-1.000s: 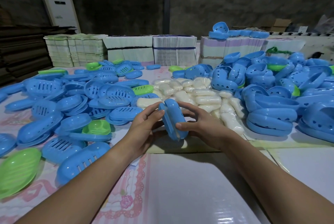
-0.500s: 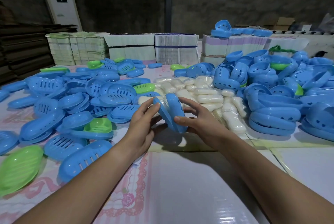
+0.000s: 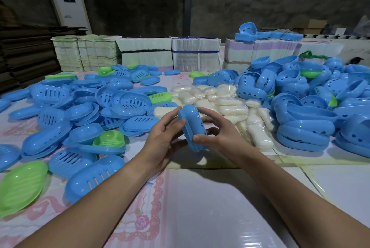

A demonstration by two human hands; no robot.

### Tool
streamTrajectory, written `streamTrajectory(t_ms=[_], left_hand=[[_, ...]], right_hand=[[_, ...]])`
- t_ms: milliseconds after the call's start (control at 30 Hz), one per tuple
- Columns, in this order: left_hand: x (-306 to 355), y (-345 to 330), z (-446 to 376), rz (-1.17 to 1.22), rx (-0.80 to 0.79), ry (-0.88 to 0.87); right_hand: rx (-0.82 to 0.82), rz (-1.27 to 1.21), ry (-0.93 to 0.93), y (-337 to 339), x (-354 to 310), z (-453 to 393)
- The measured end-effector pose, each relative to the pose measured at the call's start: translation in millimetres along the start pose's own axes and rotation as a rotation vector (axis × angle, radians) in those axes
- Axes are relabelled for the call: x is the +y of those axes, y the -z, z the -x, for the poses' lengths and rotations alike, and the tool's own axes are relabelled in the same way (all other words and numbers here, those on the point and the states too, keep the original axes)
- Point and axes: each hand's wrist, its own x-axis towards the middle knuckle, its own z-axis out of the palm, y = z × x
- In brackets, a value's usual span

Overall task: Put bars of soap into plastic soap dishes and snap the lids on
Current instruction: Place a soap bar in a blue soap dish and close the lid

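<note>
A blue soap dish (image 3: 192, 127) with its lid pressed on stands on edge between both hands, above the table's middle. My left hand (image 3: 164, 135) grips its left side, fingers on the rim. My right hand (image 3: 218, 133) wraps the right side, thumb on the lower end. Whether a bar is inside is hidden. A heap of wrapped white soap bars (image 3: 226, 105) lies just behind the hands.
Slotted blue lids and trays (image 3: 84, 111) with a few green ones (image 3: 20, 185) cover the table's left. Blue dish bodies (image 3: 304, 107) pile up at right. Bundled flat cartons (image 3: 196, 55) line the back edge. White sheets (image 3: 210, 207) lie in front.
The two halves, apart half a second ago, are now pressed together into one closed dish. Both hands have turned it slightly and hold it a little higher.
</note>
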Motion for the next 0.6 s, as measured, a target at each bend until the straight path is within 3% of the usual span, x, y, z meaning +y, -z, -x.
streamTrajectory(t_ms=[433, 600], left_hand=[[-4.6, -4.6, -2.6, -0.014, 0.105, 0.021], [-1.3, -0.1, -2.0, -0.034, 0.045, 0.01]], right_hand=[[-0.034, -0.075, -0.108, -6.5, 1.1, -0.5], [-0.066, -0.25, -0.139, -6.0, -1.4, -0.1]])
